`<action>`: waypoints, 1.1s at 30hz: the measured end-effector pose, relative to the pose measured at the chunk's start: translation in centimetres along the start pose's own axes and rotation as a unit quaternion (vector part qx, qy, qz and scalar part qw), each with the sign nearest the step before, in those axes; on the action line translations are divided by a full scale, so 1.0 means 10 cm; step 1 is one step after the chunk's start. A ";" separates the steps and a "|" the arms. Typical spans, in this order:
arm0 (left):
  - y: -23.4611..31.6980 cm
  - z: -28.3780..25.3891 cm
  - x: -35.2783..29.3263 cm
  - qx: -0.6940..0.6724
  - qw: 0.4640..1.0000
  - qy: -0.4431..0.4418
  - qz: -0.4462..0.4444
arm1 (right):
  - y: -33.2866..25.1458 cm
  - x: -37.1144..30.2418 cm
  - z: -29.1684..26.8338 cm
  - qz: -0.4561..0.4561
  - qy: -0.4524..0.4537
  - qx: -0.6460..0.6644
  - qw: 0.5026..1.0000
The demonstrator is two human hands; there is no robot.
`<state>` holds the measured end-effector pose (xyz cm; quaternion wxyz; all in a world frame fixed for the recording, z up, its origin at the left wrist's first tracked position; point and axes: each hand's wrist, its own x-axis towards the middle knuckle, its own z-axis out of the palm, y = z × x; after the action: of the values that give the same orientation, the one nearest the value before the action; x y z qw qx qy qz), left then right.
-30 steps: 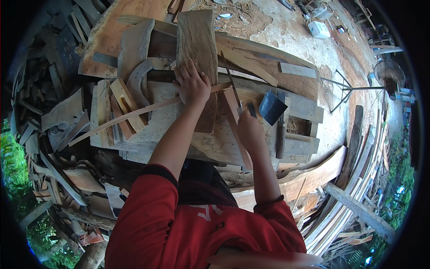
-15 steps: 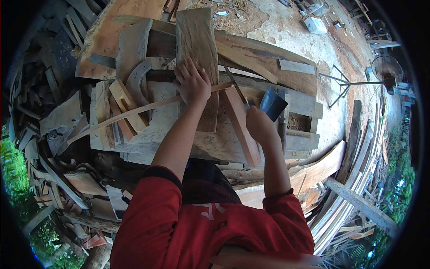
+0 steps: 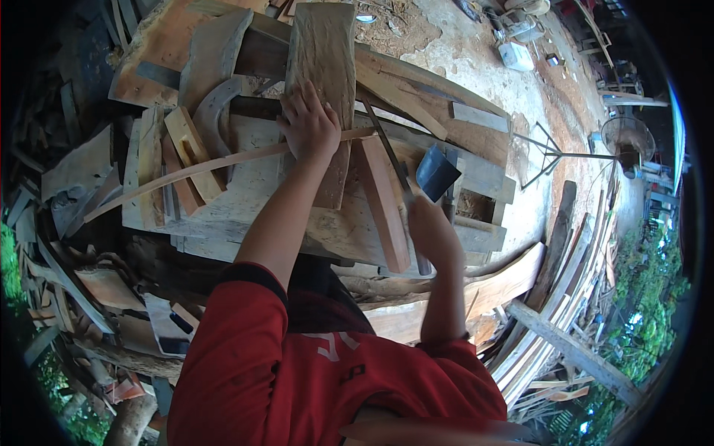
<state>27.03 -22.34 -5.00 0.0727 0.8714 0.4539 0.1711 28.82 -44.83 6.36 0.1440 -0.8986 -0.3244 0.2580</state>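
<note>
My left hand (image 3: 311,130) lies flat with fingers stretched, pressing on a broad upright-lying board (image 3: 321,56) and on a long thin wooden strip (image 3: 190,172) that crosses it. The strip's right end sticks out past the board. My right hand (image 3: 435,232) is closed round the handle of a handsaw (image 3: 387,152). Its dark blade, seen nearly edge-on, slants away to the upper left and passes at the strip's right end. Whether the teeth touch the strip cannot be made out. Beneath that end lies a squared wooden block (image 3: 383,212).
A dark blue curved piece (image 3: 437,172) lies beside my right hand. A mortised block (image 3: 195,152) and a curved wooden piece (image 3: 217,123) rest left on the plank bench (image 3: 256,197). Farther right stand a metal-legged fan (image 3: 569,154) and stacked long boards (image 3: 550,327).
My right hand has drawn the saw back toward me. My left hand stays pressed on the strip and board. The whole view has shifted and tilted slightly.
</note>
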 end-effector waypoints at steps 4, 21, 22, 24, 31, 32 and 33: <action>0.08 0.05 0.00 -0.015 1.000 -0.012 0.012 | 0.25 0.64 0.48 -0.117 0.042 -0.204 0.971; 0.11 0.05 -0.04 0.012 0.998 -0.042 -0.052 | -0.02 -0.22 -0.06 0.116 0.041 0.015 0.992; 0.10 0.05 -0.04 0.017 0.998 -0.038 -0.052 | -0.03 -0.17 -0.06 0.094 0.045 0.010 0.994; 0.09 0.07 -0.04 0.009 0.998 -0.040 -0.042 | 0.05 -0.20 -0.08 0.095 0.032 0.016 0.995; 0.03 0.00 -0.05 -0.006 0.996 -0.076 0.045 | 0.12 -0.53 0.07 0.073 0.026 0.038 0.996; 0.05 -0.01 -0.04 -0.002 0.994 -0.107 0.038 | 0.09 -0.57 0.08 0.074 0.029 0.040 0.996; 0.07 -0.02 -0.04 0.002 0.990 -0.138 0.030 | 0.06 -0.61 0.08 0.080 0.017 0.042 0.996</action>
<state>27.32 -23.09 -4.71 0.1277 0.9001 0.4135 0.0507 24.72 -49.18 7.74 0.1657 -0.9193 -0.2381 0.2662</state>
